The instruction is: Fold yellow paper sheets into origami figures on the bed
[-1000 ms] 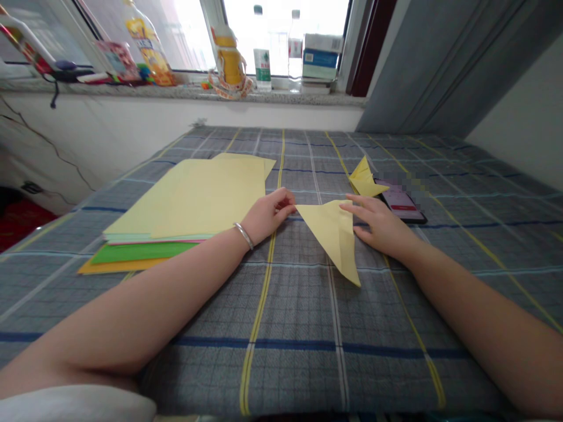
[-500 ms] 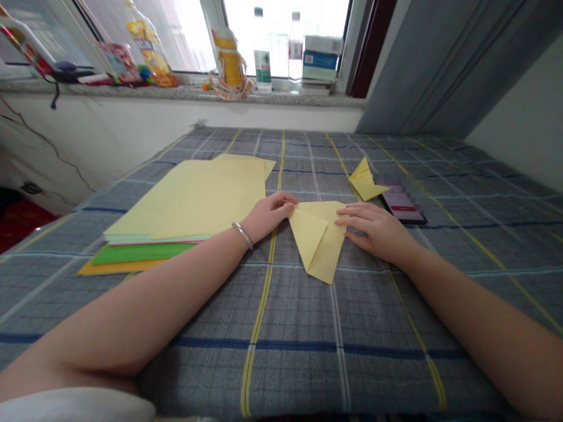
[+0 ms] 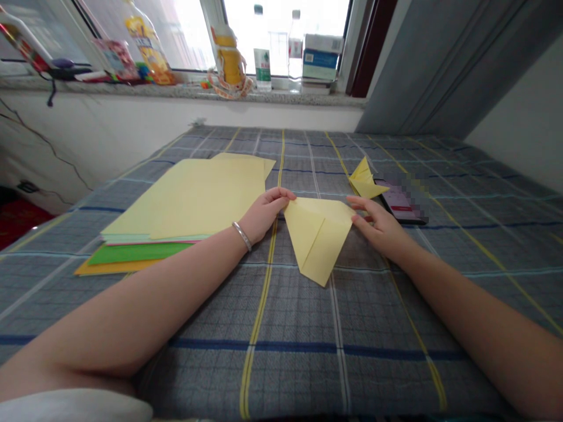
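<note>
A folded sheet of yellow paper (image 3: 320,234) is between my two hands, its narrow end toward me and a creased flap across its face. My left hand (image 3: 268,211), with a silver bangle (image 3: 242,235) on the wrist, pinches its upper left corner between thumb and fingers. At the upper right corner, my right hand (image 3: 377,225) has thumb and fingertips closed on the paper's edge. Beyond my right hand lies a smaller folded yellow paper piece (image 3: 367,180), with pointed ends, partly over a phone (image 3: 400,202).
To the left lies a stack of yellow paper (image 3: 206,193), with green sheets (image 3: 141,253) and orange ones beneath. A grey checked cloth (image 3: 290,363) covers the surface. Bottles, a yellow flask (image 3: 229,58) and boxes (image 3: 322,61) line the windowsill at the back.
The folded paper is lifted and tilted slightly, its flap lying flatter. My right hand has shifted a little right, from fingers laid over the edge to gripping the corner. My left hand keeps its pinch.
</note>
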